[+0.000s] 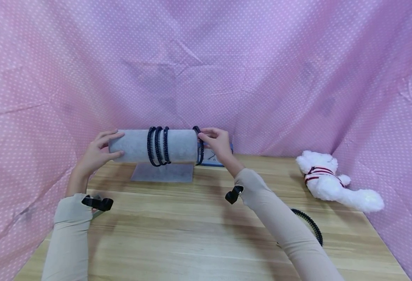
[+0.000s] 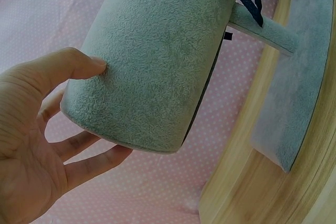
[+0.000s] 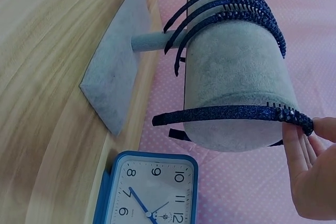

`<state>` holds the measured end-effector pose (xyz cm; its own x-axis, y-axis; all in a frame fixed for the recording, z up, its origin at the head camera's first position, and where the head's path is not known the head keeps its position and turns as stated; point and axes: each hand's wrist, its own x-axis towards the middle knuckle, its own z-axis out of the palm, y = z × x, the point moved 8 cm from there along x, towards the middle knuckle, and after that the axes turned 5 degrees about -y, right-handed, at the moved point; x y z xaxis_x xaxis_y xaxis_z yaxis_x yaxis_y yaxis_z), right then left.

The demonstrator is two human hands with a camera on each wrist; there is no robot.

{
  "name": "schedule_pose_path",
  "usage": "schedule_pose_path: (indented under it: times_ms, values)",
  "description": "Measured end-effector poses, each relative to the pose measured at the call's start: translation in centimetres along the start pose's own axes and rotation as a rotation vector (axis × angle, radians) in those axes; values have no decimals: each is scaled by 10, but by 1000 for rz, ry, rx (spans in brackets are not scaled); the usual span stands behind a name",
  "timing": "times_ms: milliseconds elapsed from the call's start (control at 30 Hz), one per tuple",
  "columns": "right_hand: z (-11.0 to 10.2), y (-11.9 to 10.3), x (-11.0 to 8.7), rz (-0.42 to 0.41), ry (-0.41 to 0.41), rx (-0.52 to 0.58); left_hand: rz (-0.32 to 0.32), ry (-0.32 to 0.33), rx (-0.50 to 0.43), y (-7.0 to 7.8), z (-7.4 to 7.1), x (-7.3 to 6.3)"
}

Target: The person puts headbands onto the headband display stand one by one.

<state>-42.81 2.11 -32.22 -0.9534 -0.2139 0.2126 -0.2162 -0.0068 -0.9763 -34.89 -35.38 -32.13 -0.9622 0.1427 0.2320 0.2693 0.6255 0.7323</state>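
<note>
Pinching with thumb and fingertips close together, the right hand (image 1: 217, 144) has hold of one black headband (image 3: 226, 114), which goes around the right end of a grey padded roll (image 1: 132, 146), very near to its end edge. From this grip, the headband reaches across the roll, and its tips stick out free on the side of the base. To the left of the grip comes a stretch of grey surface, and after it three more black headbands (image 1: 157, 146) sit side by side around the roll, with narrow gaps between them. At the left end, the left hand (image 1: 98, 150) holds the roll, the thumb on its near side and the fingers, moderately spread, around the end edge. Below and left of the pinching grip, a flat base (image 1: 161, 173) stands on the wooden table (image 1: 177, 218), and there is open air between it and the roll. Behind the right hand stands a blue-framed clock (image 3: 152, 192), apart from the headband tips. To the right and nearer, another headband (image 1: 309, 219) is partly hidden by the sleeve (image 1: 279, 222); farther right lies a white plush toy (image 1: 323, 181), near the table's right edge.
</note>
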Motion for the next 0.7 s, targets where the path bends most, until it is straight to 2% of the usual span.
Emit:
schedule_pose_path:
  times_ms: [200, 433, 700]
  values:
    - [2, -3, -1, -9, -37, -41, 20, 9, 11, 0, 0, 1]
    - [6, -8, -2, -34, -122, -85, 3, 5, 12, 0, 0, 0]
    - [8, -12, -4, -55, -166, -157, 15, -7, 6, 4, 0, -2]
